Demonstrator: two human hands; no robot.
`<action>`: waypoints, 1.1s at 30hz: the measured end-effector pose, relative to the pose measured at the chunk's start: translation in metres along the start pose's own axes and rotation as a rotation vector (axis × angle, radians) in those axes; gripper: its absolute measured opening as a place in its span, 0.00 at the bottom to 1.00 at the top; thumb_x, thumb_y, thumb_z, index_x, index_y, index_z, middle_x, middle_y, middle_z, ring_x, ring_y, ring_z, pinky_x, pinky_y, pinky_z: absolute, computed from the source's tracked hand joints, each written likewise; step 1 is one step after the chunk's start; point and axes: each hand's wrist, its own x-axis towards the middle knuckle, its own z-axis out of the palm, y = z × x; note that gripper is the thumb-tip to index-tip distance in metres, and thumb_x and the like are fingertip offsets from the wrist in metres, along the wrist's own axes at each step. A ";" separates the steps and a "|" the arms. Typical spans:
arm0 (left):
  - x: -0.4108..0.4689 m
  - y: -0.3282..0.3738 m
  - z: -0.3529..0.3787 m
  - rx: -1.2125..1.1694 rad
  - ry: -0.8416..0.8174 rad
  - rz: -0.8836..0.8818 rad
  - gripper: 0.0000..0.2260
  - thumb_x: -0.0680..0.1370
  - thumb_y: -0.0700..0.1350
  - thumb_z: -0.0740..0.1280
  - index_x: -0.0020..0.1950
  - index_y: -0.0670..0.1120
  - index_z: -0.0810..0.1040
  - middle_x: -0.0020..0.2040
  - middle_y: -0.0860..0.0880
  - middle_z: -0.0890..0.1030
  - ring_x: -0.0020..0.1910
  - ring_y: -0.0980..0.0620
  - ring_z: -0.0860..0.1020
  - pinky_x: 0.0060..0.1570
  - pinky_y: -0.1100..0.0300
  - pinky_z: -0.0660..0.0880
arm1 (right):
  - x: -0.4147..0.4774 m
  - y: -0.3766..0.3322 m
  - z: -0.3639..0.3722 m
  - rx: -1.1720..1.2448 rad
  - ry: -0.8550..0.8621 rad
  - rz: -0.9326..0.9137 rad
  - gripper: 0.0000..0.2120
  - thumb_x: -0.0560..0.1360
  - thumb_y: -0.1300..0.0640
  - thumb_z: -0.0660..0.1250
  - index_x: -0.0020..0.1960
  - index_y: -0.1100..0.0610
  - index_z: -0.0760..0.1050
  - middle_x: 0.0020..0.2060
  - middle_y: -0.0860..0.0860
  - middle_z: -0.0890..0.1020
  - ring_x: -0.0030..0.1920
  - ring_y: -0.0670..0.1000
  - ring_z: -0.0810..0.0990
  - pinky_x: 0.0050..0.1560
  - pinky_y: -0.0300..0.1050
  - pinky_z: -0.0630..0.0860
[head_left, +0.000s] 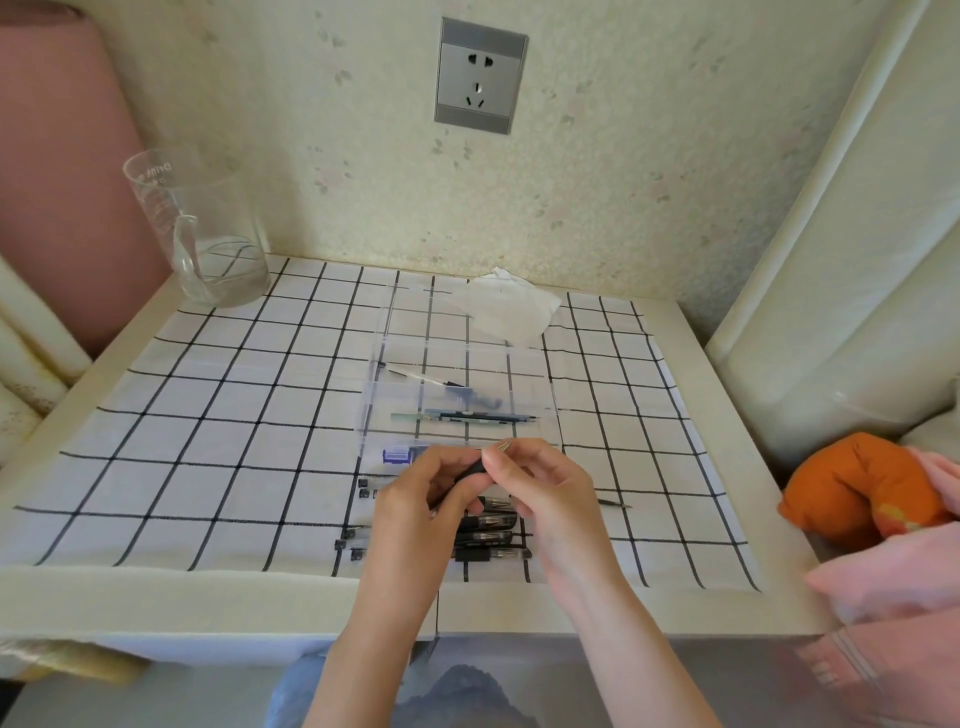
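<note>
Both hands meet over the near middle of the table (156, 603), clamped on one pen (475, 468); the left hand (415, 501) curls its fingers round the black grip, while the right hand (543, 488) pinches the front end between thumb and forefinger, the metal tip poking out toward 1 o'clock; the pen is held clear of the checked cloth (208, 415), just at 6 o'clock of the clear plastic box (524, 374); under the hands a row of black pens (493, 525) lies side by side on the cloth, partly hidden by the fingers; small black caps (363, 488) sit scattered at 9 o'clock of that row; a thin dark refill (613, 503) lies alone at 3 o'clock of the right hand; inside the box several pens (467, 415) lie roughly crosswise; a small purple piece (397, 456) rests at the box's near left corner, just beside the left hand; a crumpled tissue (511, 306) lies against the box at 12 o'clock; a glass jug (208, 244) holding a little water stands at the table's 10 o'clock corner; a wall socket (480, 75) is mounted above at 12 o'clock; an orange cushion (857, 488) lies off the table at 3 o'clock.
</note>
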 end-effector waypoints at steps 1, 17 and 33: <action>0.000 0.000 0.001 -0.006 0.005 -0.003 0.06 0.74 0.40 0.68 0.47 0.51 0.79 0.39 0.56 0.83 0.33 0.59 0.78 0.37 0.74 0.72 | 0.000 0.000 0.000 0.008 -0.012 -0.003 0.02 0.69 0.59 0.73 0.38 0.55 0.80 0.32 0.45 0.81 0.33 0.39 0.77 0.32 0.27 0.70; 0.001 -0.001 0.000 -0.040 -0.006 -0.022 0.07 0.75 0.40 0.67 0.47 0.51 0.81 0.30 0.50 0.79 0.29 0.59 0.73 0.35 0.71 0.72 | 0.007 0.005 -0.003 0.172 -0.186 0.008 0.16 0.65 0.48 0.76 0.47 0.57 0.81 0.37 0.54 0.79 0.39 0.57 0.75 0.46 0.53 0.70; 0.002 -0.002 0.002 0.021 -0.013 0.009 0.09 0.75 0.41 0.67 0.46 0.56 0.78 0.36 0.53 0.82 0.30 0.59 0.76 0.37 0.72 0.73 | 0.009 0.005 -0.007 0.136 -0.087 0.024 0.11 0.64 0.52 0.76 0.43 0.57 0.82 0.36 0.51 0.82 0.37 0.51 0.75 0.42 0.47 0.67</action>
